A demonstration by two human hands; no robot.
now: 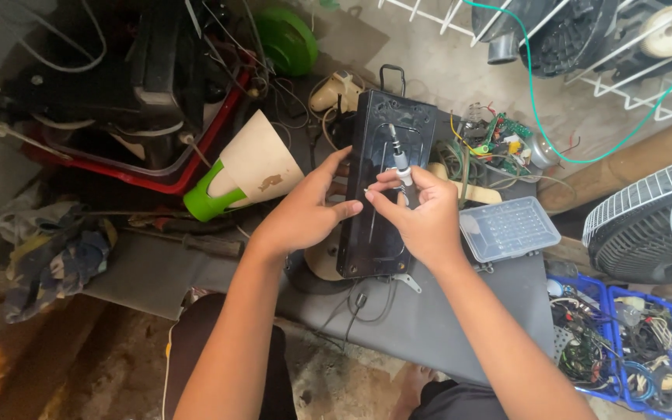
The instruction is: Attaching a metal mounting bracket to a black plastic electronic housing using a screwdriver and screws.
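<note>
- A heap of crumpled cloth point(56, 260) is seen far to the left of the black panel, on the ground.
- A red tray point(196, 159) loaded with dark machine parts is placed to the upper left of the black panel.
- A cream cone with a green base point(246, 171) is laid on its side just left of the black panel.
- The left hand point(301, 214) is pressed against the left edge of the black panel, fingers half curled and thumb stretched upward along that edge; the panel is steadied by it.
- The black panel point(383, 179), a long, flat, glossy rectangular casing, is stood on a grey sheet point(429, 319) in the middle of the view, its top end pointed away from the person.
- A small screwdriver point(400, 159) with a silvery grip is held upright against the face of the black panel.
- The right hand point(421, 218) is closed around the lower part of the screwdriver, fingertips pinched on its grip, over the right half of the black panel.
- A tangle of coloured wires and circuit parts point(491, 140) is spread just right of the black panel's top.
- A clear plastic bit case point(509, 227) is set just right of the black panel.
- Blue baskets point(624, 342) filled with cables are seen to the lower right of the black panel.
- A fan grille point(655, 222) is seen far right of the black panel.
</note>
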